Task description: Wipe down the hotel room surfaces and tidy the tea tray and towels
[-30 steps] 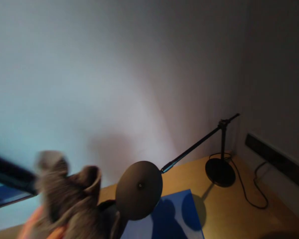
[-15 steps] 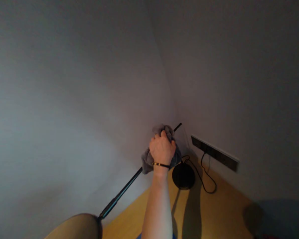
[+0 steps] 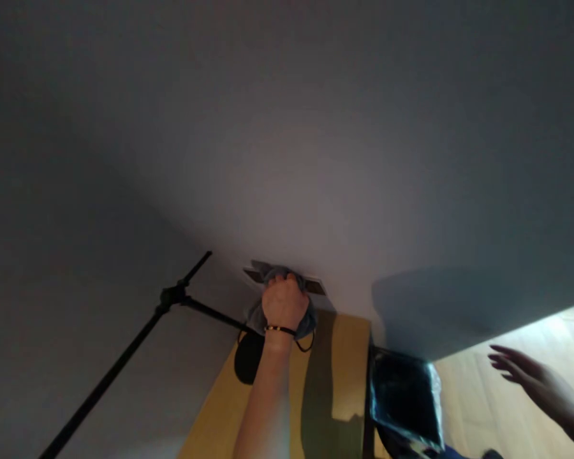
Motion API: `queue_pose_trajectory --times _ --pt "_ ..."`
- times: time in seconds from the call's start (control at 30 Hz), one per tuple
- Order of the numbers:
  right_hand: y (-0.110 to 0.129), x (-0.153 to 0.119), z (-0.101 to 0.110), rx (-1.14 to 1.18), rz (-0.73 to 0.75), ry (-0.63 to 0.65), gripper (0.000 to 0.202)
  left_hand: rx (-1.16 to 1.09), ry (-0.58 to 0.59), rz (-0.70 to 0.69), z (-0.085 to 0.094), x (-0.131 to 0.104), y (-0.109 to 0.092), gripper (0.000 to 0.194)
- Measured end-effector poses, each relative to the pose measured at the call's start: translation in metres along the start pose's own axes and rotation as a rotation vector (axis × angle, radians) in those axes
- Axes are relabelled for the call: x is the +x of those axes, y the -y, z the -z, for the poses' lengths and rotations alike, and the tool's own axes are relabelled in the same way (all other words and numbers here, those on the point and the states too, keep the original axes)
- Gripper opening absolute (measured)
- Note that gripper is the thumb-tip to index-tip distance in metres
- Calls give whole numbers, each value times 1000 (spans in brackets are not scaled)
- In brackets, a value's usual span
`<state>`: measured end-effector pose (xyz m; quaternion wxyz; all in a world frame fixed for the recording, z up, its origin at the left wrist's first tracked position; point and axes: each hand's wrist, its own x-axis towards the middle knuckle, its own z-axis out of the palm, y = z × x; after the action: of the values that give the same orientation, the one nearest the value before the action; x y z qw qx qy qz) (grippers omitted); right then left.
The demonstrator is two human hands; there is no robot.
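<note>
My left hand (image 3: 286, 303), wearing a dark bracelet, is closed on a bunched grey cloth (image 3: 257, 317). It presses the cloth against the dark socket strip (image 3: 315, 287) on the wall and covers the strip's middle. Just left of the cloth stands a black desk lamp, its jointed arm (image 3: 172, 296) slanting across and its round base (image 3: 247, 358) on the wooden surface. Far to the right, my right hand (image 3: 538, 382) hangs in the air over the floor, fingers stretched out and holding nothing.
The wooden desktop (image 3: 351, 363) runs along the wall corner. A black cable (image 3: 307, 347) loops below the cloth. Beyond the desk's right edge is a bin-like container with a shiny dark liner (image 3: 404, 392), standing on the light floor (image 3: 478, 395).
My left hand and the cloth have moved from the lamp's arm to the socket strip. The view has turned right, bringing my right hand, the lined container and the floor into sight.
</note>
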<state>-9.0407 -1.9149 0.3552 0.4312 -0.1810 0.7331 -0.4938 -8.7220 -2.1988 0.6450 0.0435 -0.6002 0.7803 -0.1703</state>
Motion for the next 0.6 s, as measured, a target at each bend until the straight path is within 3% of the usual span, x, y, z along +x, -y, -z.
queue_pose_trajectory --times 0.1,0.2,0.27,0.43,0.53,0.6 --pt "18 11 5 -132 66 -23 64 -77 44 -190 -10 -41 -43 32" --pt "28 30 16 -225 114 38 59 -236 267 -345 -28 -80 -92 42" --pt "28 40 34 -209 156 107 57 -264 411 -333 -40 -104 -126 46" --pt "19 55 103 -119 316 316 54 -302 614 -305 -56 -158 -226 55" --pt "10 67 157 -96 356 377 50 -300 733 -366 -61 -180 -306 63" --pt "1 75 206 -89 353 368 50 -273 790 -403 -60 -189 -370 66"
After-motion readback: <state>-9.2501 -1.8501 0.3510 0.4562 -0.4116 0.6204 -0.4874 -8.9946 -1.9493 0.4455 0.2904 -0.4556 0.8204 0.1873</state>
